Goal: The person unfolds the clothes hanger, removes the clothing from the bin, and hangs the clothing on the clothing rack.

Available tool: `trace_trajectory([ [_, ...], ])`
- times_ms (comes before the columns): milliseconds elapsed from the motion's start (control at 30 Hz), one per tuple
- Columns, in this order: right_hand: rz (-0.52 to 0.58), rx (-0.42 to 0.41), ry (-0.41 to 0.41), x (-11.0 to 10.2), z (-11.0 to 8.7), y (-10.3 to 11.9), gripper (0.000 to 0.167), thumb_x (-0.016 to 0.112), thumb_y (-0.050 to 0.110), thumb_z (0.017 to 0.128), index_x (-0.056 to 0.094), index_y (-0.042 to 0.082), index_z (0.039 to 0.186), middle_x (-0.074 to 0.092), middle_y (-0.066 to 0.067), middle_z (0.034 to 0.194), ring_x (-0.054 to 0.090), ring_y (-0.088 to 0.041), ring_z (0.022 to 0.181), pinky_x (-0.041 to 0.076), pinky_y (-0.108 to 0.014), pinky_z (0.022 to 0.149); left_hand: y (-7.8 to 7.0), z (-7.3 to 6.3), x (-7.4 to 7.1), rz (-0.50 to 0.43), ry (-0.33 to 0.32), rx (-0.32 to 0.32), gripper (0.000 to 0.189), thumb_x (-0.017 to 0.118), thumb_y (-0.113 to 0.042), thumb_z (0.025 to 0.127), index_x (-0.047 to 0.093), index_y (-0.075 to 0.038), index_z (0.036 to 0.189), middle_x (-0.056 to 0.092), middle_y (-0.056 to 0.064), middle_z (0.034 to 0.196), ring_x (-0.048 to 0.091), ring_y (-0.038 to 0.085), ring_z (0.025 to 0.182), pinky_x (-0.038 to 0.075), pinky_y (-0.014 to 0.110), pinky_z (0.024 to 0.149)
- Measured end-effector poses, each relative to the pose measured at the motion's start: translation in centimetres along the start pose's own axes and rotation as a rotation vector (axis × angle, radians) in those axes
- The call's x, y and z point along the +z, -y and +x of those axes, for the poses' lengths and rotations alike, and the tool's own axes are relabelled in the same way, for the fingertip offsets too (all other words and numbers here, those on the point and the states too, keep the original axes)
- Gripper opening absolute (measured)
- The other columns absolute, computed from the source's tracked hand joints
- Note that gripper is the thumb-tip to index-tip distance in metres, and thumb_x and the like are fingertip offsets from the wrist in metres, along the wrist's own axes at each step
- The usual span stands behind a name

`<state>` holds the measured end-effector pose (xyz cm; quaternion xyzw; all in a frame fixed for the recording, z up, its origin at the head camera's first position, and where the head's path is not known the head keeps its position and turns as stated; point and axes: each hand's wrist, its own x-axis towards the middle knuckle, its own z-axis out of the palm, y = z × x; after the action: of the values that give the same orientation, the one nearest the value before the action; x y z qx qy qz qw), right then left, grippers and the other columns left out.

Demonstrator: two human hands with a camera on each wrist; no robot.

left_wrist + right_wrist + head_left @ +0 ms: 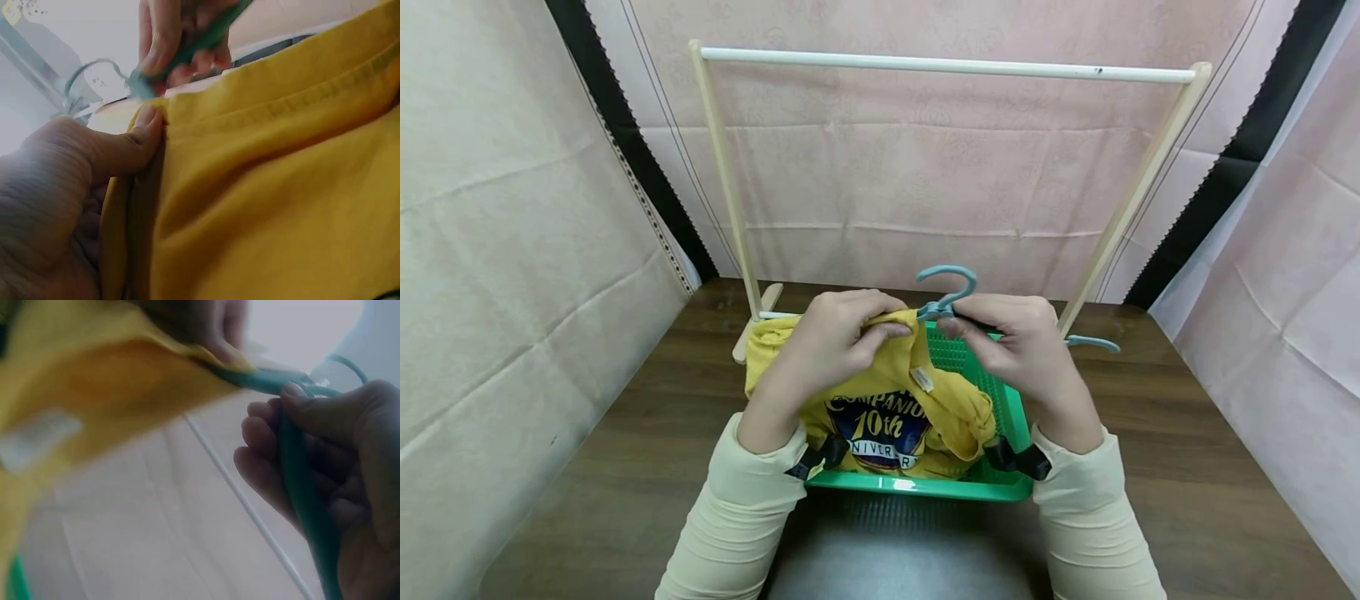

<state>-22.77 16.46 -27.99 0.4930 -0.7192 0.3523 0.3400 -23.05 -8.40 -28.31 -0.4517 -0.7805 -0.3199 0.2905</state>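
Note:
My left hand (842, 337) pinches the neck edge of a yellow T-shirt (958, 408) between thumb and fingers. A light blue-green hanger (936, 311) is gripped by my right hand (1018, 342) just below its hook. In the right wrist view, one arm of the hanger (256, 380) runs into the shirt's neck opening, while the other arm lies along my right palm, outside the shirt. The shirt's lower part, with a dark blue print, bunches in a green basket (917, 485). A white label (922, 379) shows inside the collar.
Behind the basket stands a rack with a white top bar (925, 63) and cream side posts. Another blue hanger's hook (1096, 342) pokes out right of the basket on the brown wooden table (1172, 442). Pale cloth walls (542, 275) enclose the sides and back.

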Motion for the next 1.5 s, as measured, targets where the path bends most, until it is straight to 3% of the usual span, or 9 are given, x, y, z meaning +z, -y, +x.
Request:
trace_trajectory([
  [167, 0.010, -0.005, 0.004, 1.5, 0.3, 0.4, 0.016, 0.077, -0.006, 0.085, 0.077, 0.003, 0.098, 0.075, -0.005, 0.089, 0.070, -0.011, 0.070, 0.055, -0.020, 0.066, -0.5, 0.1, 0.1, -0.012, -0.027, 0.000, 0.007, 0.072, -0.008, 0.094, 0.075, -0.008, 0.100, 0.072, -0.004, 0.093, 0.055, 0.003, 0.068, 0.046, 0.021, 0.060],
  [400, -0.021, -0.021, 0.052, 0.9, 0.2, 0.1, 0.028, 0.078, -0.011, 0.079, 0.077, 0.000, 0.105, 0.076, -0.005, 0.095, 0.072, -0.014, 0.078, 0.056, -0.021, 0.071, -0.6, 0.1, 0.1, 0.045, -0.052, -0.014, 0.008, 0.073, -0.014, 0.094, 0.077, -0.011, 0.100, 0.073, -0.006, 0.092, 0.053, 0.003, 0.065, 0.045, 0.023, 0.059],
  [567, -0.037, 0.084, 0.159, -0.7, -0.6, -0.3, 0.027, 0.078, -0.004, 0.084, 0.077, 0.007, 0.109, 0.076, 0.003, 0.100, 0.073, -0.009, 0.085, 0.055, -0.019, 0.077, -0.3, -0.2, -0.2, 0.062, -0.062, -0.057, 0.011, 0.074, -0.021, 0.094, 0.078, -0.012, 0.100, 0.073, -0.007, 0.092, 0.054, 0.002, 0.063, 0.046, 0.024, 0.060],
  [700, -0.017, 0.143, 0.208, -1.9, -1.0, -0.3, 0.025, 0.075, -0.003, 0.088, 0.077, 0.011, 0.108, 0.075, 0.007, 0.094, 0.072, -0.007, 0.082, 0.054, -0.017, 0.077, -0.1, -0.3, -0.5, 0.040, -0.066, -0.084, 0.010, 0.075, -0.022, 0.093, 0.078, -0.014, 0.098, 0.073, -0.009, 0.090, 0.053, 0.002, 0.062, 0.046, 0.023, 0.059],
  [1033, 0.018, 0.112, 0.167, -1.2, -0.7, 0.1, 0.025, 0.075, -0.009, 0.084, 0.078, 0.004, 0.105, 0.076, 0.002, 0.097, 0.073, -0.010, 0.079, 0.056, -0.019, 0.072, -0.6, -0.2, -0.4, -0.052, -0.080, -0.112, 0.005, 0.073, -0.016, 0.094, 0.077, -0.013, 0.096, 0.071, -0.008, 0.083, 0.040, 0.002, 0.048, 0.036, 0.023, 0.044],
  [1300, 0.012, 0.056, 0.161, -0.4, -0.3, 0.1, 0.026, 0.077, -0.011, 0.082, 0.078, 0.003, 0.104, 0.076, -0.002, 0.092, 0.072, -0.010, 0.075, 0.056, -0.019, 0.066, -0.9, 0.1, -0.4, -0.096, -0.163, -0.055, 0.006, 0.076, -0.015, 0.092, 0.077, -0.011, 0.097, 0.071, -0.008, 0.083, 0.043, 0.002, 0.051, 0.037, 0.020, 0.047],
  [1500, 0.010, 0.065, 0.192, -0.7, -0.3, 0.1, 0.026, 0.079, -0.009, 0.080, 0.078, 0.003, 0.104, 0.076, 0.001, 0.094, 0.072, -0.009, 0.076, 0.055, -0.018, 0.064, -0.9, 0.1, -0.3, -0.101, -0.139, -0.043, 0.006, 0.076, -0.015, 0.092, 0.077, -0.011, 0.097, 0.071, -0.007, 0.086, 0.046, 0.003, 0.055, 0.040, 0.021, 0.051],
])
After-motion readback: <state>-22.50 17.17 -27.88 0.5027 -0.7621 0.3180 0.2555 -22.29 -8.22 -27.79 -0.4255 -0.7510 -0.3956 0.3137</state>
